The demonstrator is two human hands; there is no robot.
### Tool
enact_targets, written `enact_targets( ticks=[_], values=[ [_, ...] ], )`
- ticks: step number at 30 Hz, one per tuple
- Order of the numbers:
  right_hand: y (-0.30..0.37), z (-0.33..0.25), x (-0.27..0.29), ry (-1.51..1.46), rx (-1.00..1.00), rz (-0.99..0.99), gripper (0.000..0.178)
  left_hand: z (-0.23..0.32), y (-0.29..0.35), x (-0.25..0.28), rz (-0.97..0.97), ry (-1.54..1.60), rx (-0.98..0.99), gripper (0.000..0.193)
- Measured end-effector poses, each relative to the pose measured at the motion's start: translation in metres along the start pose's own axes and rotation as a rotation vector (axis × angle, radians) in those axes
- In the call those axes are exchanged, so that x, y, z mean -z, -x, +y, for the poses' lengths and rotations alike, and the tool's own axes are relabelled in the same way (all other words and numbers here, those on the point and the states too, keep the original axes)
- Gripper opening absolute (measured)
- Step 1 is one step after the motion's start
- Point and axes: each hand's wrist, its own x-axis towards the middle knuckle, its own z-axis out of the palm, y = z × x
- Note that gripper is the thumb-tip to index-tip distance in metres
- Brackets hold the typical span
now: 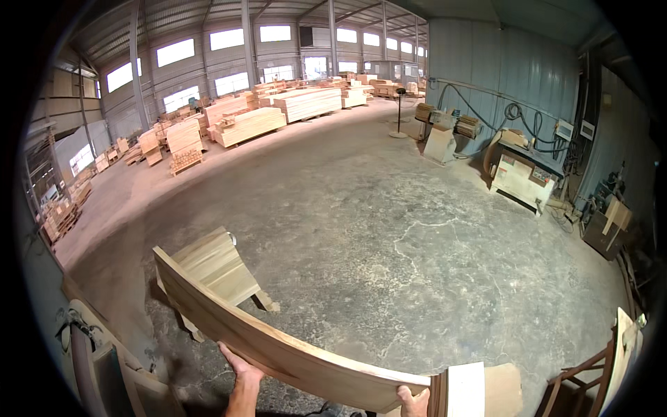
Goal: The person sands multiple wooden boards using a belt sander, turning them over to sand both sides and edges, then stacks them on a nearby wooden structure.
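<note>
a long wooden board (299,358) is on the near side of the low wooden stand (215,267), its left end in front of the stand and its right end reaching well to the right of it. both hands are gripping this board: the left hand (243,367), just nearer than the stand, takes the lower edge, its fingers mostly hidden behind the wood, while the right hand (415,402), well to the right of the stand, clasps the far end with the thumb over the near face. the wide spacing probably shares the weight and stops so long a piece from swinging or twisting. whether the board rests on the stand or only passes before it, i cannot tell. a brown strip (438,396) and a white panel (465,389) lie right of the stand, close by the right hand. the lumber stacks (309,104) sit far beyond the stand, and a white machine (520,182) is beyond it to the right, presumably to leave the concrete floor (361,229) around the stand free for handling long pieces.
</note>
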Motion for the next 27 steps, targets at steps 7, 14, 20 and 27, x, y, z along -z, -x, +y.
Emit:
enact_targets(
  ticks=[7,14,20,27],
  values=[
    [-0.048,0.038,0.004,-0.304,-0.019,0.118,0.042,0.045,0.060,-0.001,-0.305,0.021,-0.083,0.070],
    [-0.058,0.035,-0.001,-0.137,-0.085,0.088,0.037,0.067,0.038,0.059,-0.196,0.031,-0.052,0.065],
    [-0.042,0.039,-0.026,-0.045,-0.104,0.108,0.046,0.083,0.013,0.096,-0.187,0.033,0.027,0.066],
    [-0.027,0.054,-0.096,-0.223,-0.167,0.054,0.060,0.134,-0.004,0.113,-0.238,0.168,-0.042,0.070]
  ],
)
